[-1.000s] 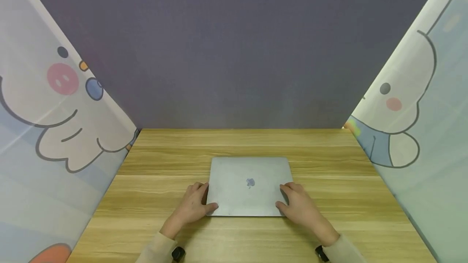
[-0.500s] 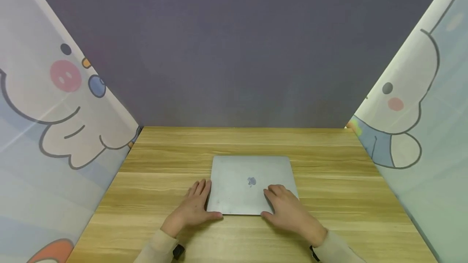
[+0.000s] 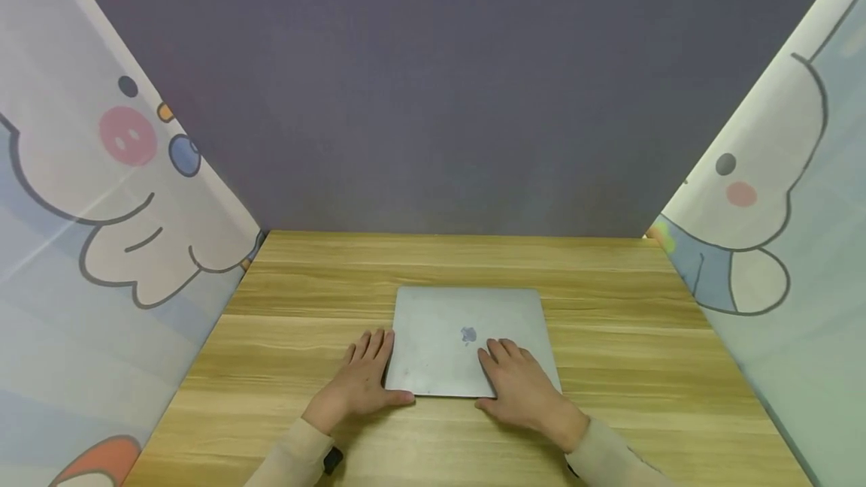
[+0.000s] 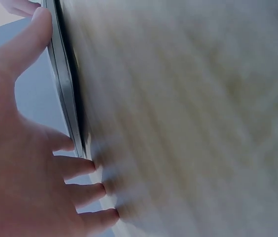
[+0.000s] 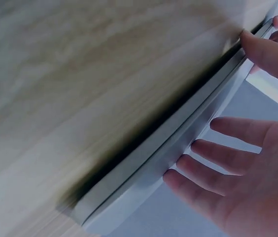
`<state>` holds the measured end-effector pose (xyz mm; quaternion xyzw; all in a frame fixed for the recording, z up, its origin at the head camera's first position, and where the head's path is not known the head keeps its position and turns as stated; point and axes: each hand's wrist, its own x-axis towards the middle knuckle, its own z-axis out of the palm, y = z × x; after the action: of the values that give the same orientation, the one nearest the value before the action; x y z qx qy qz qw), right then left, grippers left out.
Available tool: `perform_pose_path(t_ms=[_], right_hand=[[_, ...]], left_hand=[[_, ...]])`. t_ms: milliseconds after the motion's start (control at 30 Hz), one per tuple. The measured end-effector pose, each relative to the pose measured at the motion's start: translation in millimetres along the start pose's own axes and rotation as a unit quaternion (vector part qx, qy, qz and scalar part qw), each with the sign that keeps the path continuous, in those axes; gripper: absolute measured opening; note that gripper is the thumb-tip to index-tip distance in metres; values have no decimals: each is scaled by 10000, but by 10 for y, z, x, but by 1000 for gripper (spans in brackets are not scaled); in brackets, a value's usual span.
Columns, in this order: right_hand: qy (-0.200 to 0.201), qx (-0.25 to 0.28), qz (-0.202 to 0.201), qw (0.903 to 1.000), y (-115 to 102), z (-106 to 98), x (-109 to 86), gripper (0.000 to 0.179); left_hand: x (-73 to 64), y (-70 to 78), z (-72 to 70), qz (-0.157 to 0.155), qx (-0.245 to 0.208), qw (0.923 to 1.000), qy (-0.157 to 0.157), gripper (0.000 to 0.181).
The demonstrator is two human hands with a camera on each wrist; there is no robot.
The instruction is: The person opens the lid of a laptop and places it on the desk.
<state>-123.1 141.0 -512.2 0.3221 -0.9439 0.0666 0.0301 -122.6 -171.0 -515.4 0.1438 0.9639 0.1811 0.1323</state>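
Closed flat silver metal laptop with darker apple-shaped logo lies at lower centre of frame, on yellow-brown wood-grain worktop. Left hand spread wide, gripping nothing: fingers at laptop's left edge, thumb along near left corner. Right hand unclenched, fingers slightly parted on laptop's top, right of logo; thumb at near edge. Beige sleeves at bottom. Dark grey panel fills upper centre.

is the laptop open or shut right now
Shut. The laptop lies flat on the table, its logo facing up, and the right wrist view shows only a thin line between lid and base.
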Motion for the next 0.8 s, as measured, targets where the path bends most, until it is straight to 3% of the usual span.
perform_pose_path(t_ms=[333, 800], right_hand=[[306, -597, -286, 9973, 37, 27, 43, 73], [979, -1165, -732, 9856, 127, 93, 108, 68]], left_hand=[[13, 10, -22, 8, 100, 9999, -15, 125], [15, -4, 0, 2, 197, 9998, 23, 126]])
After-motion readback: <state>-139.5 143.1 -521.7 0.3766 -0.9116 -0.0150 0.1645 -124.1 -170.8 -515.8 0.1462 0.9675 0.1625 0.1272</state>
